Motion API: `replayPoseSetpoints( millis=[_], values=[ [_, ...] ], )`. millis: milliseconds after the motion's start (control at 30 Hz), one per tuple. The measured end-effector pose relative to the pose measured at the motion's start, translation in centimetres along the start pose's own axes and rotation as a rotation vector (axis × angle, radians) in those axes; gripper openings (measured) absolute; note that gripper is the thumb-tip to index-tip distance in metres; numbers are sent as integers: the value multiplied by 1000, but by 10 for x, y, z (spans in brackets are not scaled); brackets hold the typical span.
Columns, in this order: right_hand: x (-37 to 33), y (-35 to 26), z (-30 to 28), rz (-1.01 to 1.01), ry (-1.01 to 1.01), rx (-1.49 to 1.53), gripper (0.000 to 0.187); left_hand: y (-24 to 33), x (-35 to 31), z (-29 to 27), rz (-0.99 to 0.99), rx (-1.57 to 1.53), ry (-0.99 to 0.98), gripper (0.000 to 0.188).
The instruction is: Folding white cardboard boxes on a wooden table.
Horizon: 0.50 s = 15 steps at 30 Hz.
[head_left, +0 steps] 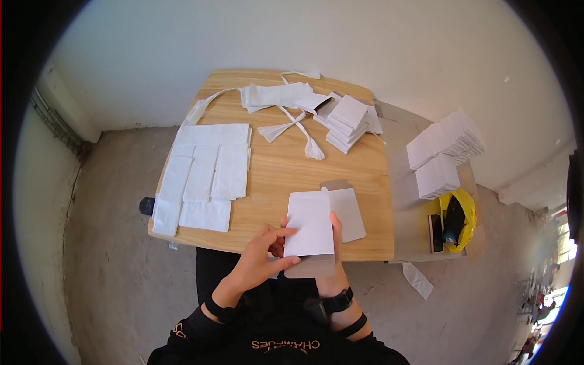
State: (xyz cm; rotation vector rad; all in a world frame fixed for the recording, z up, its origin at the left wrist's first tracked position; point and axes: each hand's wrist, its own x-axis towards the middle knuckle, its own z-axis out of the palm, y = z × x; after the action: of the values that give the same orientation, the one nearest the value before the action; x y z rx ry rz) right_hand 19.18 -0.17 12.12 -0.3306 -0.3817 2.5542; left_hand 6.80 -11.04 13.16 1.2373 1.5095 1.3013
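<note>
I hold a white paper box [310, 222] above the table's front edge, a greyish flap sticking out at its near end. My right hand [333, 275] grips it from underneath, with the thumb along its right edge. At the lower left corner, my left hand [258, 258] pinches it, index finger on the white face and thumb at the flap. The fingers under the box are partly hidden. Just to its right, another flat white box [351, 219] lies on the wooden table [280, 176].
White plastic bags [207, 164] lie overlapped on the left, with more bags [274, 94] and twisted strips [298, 129] at the back. White boxes [350, 118] are piled back right. A grey side surface bears box stacks [444, 143], a phone [435, 233] and a yellow bag [468, 213].
</note>
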Motion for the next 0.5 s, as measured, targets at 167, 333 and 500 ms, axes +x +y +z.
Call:
replayPoseSetpoints(
  millis=[167, 333, 500],
  values=[
    [3, 4, 2, 16, 116, -37, 67, -6, 1, 4, 17, 289, 180, 44],
    [5, 7, -1, 21, 150, -17, 63, -10, 3, 2, 83, 465, 217, 37],
    [6, 9, -5, -21, 184, -2, 54, 8, 5, 1, 268, 368, 234, 49]
  ],
)
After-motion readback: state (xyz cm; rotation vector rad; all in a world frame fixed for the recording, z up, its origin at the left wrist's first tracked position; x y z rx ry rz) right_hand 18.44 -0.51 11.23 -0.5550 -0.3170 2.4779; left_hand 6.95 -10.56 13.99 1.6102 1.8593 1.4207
